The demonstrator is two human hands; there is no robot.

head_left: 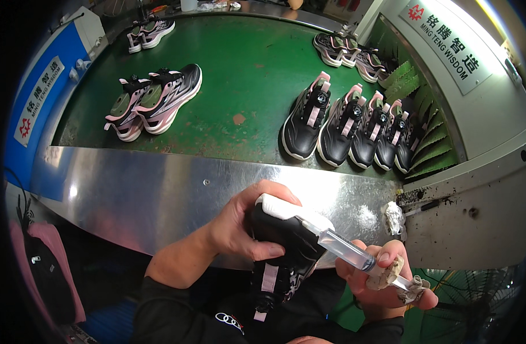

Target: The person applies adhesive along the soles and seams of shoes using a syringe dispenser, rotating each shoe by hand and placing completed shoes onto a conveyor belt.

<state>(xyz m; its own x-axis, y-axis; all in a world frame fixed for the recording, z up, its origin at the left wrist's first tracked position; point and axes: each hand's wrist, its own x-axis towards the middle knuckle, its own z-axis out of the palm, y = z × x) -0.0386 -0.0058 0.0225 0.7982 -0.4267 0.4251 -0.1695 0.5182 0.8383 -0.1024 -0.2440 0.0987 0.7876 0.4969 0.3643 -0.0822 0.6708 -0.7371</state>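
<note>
My left hand (231, 226) is closed around a black sneaker (283, 238) with a white sole and pink straps. The sneaker is tilted, its toe pointing away from me and its sole edge turned up. In my right hand (383, 269) is a clear plastic syringe (347, 249) holding a clear liquid. Its narrow tip meets the sneaker at the seam between the white sole and the black upper. Off-white wrapping covers the syringe's finger flange and the plunger end, where my fingers and thumb grip.
A metal ledge (131, 178) fronts a green conveyor belt (240, 63). Several sneakers (349, 123) line the belt's right side; more pairs stand at left (165, 103) and farther back. Crumpled white material (393, 219) lies at the ledge's right end, a fan (480, 298) below.
</note>
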